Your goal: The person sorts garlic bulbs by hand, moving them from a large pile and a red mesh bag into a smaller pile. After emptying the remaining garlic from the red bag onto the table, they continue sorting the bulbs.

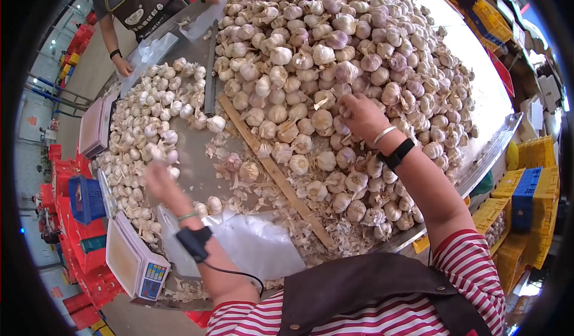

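Observation:
My right hand [362, 119] rests on the big pile of garlic bulbs [323, 55], its fingers curled round a bulb that they mostly cover. On the left, my left hand [165, 186] is smeared by motion beside a spread of cleaner, whiter garlic bulbs [134, 150]. A blurred garlic bulb [156, 152] shows at its fingertips; whether the fingers grip it cannot be made out. Between the hands, a few bulbs and loose skins lie on the metal table [194, 141]. A wooden strip [278, 174] borders the big pile.
White scales [134, 261] stand at the left edge, a second scale [94, 127] farther up. Clear plastic bags [257, 246] lie before me. Another person [140, 7] handles plastic across the table. A blue basket [86, 198] and yellow crates [532, 210] stand around the table.

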Demonstrator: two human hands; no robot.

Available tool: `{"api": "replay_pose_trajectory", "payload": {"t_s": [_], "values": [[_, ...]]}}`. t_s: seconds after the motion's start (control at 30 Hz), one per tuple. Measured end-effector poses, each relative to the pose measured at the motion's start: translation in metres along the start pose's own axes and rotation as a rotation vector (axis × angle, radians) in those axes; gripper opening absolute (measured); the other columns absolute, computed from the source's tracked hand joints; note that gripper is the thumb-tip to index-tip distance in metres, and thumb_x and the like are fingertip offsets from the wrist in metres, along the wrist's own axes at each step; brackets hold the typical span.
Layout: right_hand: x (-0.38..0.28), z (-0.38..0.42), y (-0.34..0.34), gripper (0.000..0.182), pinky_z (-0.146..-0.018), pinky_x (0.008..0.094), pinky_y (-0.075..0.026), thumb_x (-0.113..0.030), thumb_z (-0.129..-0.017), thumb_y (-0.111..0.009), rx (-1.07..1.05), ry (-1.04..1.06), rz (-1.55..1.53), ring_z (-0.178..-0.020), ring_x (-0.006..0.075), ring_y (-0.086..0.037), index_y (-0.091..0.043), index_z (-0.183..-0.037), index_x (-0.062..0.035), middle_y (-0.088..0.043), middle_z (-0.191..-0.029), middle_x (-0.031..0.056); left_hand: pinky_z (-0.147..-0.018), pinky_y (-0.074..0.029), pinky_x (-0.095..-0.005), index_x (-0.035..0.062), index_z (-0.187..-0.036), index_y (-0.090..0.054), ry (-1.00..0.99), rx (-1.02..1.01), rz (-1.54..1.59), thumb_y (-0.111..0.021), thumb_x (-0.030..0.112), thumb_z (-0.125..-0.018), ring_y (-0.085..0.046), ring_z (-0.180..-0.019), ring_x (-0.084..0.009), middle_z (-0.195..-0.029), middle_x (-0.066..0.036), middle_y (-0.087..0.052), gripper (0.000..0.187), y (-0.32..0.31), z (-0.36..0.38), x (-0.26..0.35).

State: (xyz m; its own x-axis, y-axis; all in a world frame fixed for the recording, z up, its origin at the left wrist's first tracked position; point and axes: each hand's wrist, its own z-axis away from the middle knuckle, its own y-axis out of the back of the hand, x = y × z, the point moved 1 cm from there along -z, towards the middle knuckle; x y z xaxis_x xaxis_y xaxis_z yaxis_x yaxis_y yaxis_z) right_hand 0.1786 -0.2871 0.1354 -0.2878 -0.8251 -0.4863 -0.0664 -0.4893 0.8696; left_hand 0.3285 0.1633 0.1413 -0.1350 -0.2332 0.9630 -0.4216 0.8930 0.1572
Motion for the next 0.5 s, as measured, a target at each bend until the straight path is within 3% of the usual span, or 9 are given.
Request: {"api": "replay_pose_trajectory", "payload": {"t_s": [0.07,0.1,0.13,0.17,0.23,0.3,0.4,0.43,0.5], "values": [[0.005,0.000,0.009,0.044,-0.086,0.0373,-0.050,-0.013,-0.082,-0.064,-0.034,0.010,-0.163,-0.098,0.0314,-0.061,-0.053,-0.124,-0.0064,-0.059,-0.106,0.0147,-0.075,-0.049,-0.0300,0.0046,-0.097,-0.067,-0.154,-0.368,-0.222,-0.065,0.017,-0.090,-0.060,-0.084,-0.0135,-0.091,-0.002,-0.067,0.014,-0.053,0.066,0.020],[0.002,0.004,0.013,0.044,-0.086,0.0373,-0.050,-0.013,-0.082,-0.064,-0.041,0.007,-0.163,-0.098,0.0314,-0.061,-0.053,-0.124,-0.0064,-0.059,-0.106,0.0147,-0.071,-0.049,-0.0308,0.0058,-0.098,-0.067,0.090,-0.694,-0.105,-0.066,0.017,-0.089,-0.060,-0.080,-0.0131,-0.085,-0.003,-0.066,0.014,-0.074,0.102,0.028],[-0.001,0.011,0.019,0.041,-0.085,0.0353,-0.051,-0.015,-0.085,-0.061,-0.036,-0.078,-0.622,-0.098,0.0269,-0.061,-0.052,-0.124,-0.0061,-0.060,-0.107,0.0119,-0.069,-0.049,-0.0347,0.0066,-0.095,-0.068,-0.232,-0.829,-0.202,-0.069,0.019,-0.084,-0.062,-0.075,-0.0205,-0.080,-0.007,-0.065,0.017,-0.093,0.133,0.022],[-0.006,0.020,0.025,0.039,-0.084,0.0333,-0.052,-0.017,-0.088,-0.059,-0.025,-0.169,-1.080,-0.097,0.0223,-0.062,-0.052,-0.125,-0.0058,-0.061,-0.107,0.0091,-0.070,-0.050,-0.0402,0.0080,-0.102,-0.066,-0.218,-0.959,-0.414,-0.072,0.023,-0.079,-0.062,-0.079,-0.0300,-0.087,-0.012,-0.063,0.028,-0.107,0.162,0.029],[-0.015,0.046,0.047,0.037,-0.083,0.0333,-0.055,-0.025,-0.095,-0.051,-0.167,-0.148,-1.566,-0.099,0.0168,-0.062,-0.052,-0.126,-0.0060,-0.061,-0.112,0.0066,-0.073,-0.050,-0.0439,0.0074,-0.104,-0.061,-0.538,-0.937,-0.605,-0.073,0.027,-0.077,-0.060,-0.087,-0.0352,-0.095,-0.014,-0.060,0.035,-0.128,0.196,0.021],[-0.019,0.068,0.061,0.039,-0.078,0.0369,-0.058,-0.034,-0.096,-0.048,-0.257,-0.190,-1.874,-0.094,0.0226,-0.064,-0.055,-0.121,-0.0043,-0.064,-0.104,0.0099,-0.075,-0.049,-0.0436,0.0070,-0.104,-0.061,-0.560,-0.942,-0.686,-0.074,0.026,-0.075,-0.059,-0.089,-0.0346,-0.097,-0.015,-0.058,0.037,-0.138,0.205,0.023],[0.004,0.081,0.057,0.036,-0.074,0.0364,-0.058,-0.034,-0.091,-0.058,-0.349,0.107,-1.667,-0.093,0.0236,-0.065,-0.066,-0.096,0.0005,-0.066,-0.103,0.0139,-0.077,-0.048,-0.0436,0.0069,-0.102,-0.060,-0.583,-0.971,-0.757,-0.076,0.024,-0.072,-0.058,-0.091,-0.0341,-0.097,-0.015,-0.056,0.038,-0.144,0.206,0.023],[0.010,0.090,0.062,0.027,-0.075,0.0378,-0.056,-0.027,-0.085,-0.063,-0.366,-0.182,-1.281,-0.092,0.0243,-0.066,-0.068,-0.094,-0.0024,-0.068,-0.101,0.0144,-0.077,-0.048,-0.0437,0.0073,-0.101,-0.059,-0.574,-0.998,-0.745,-0.076,0.024,-0.072,-0.058,-0.090,-0.0343,-0.096,-0.015,-0.056,0.037,-0.143,0.204,0.023],[0.002,0.098,0.061,0.025,-0.077,0.0392,-0.054,-0.019,-0.079,-0.064,-0.285,0.093,-0.334,-0.091,0.0265,-0.066,-0.069,-0.102,-0.0082,-0.069,-0.098,0.0153,-0.076,-0.048,-0.0439,0.0069,-0.101,-0.058,-0.591,-1.031,-0.766,-0.076,0.023,-0.072,-0.058,-0.090,-0.0344,-0.096,-0.016,-0.055,0.038,-0.140,0.206,0.029]]}}
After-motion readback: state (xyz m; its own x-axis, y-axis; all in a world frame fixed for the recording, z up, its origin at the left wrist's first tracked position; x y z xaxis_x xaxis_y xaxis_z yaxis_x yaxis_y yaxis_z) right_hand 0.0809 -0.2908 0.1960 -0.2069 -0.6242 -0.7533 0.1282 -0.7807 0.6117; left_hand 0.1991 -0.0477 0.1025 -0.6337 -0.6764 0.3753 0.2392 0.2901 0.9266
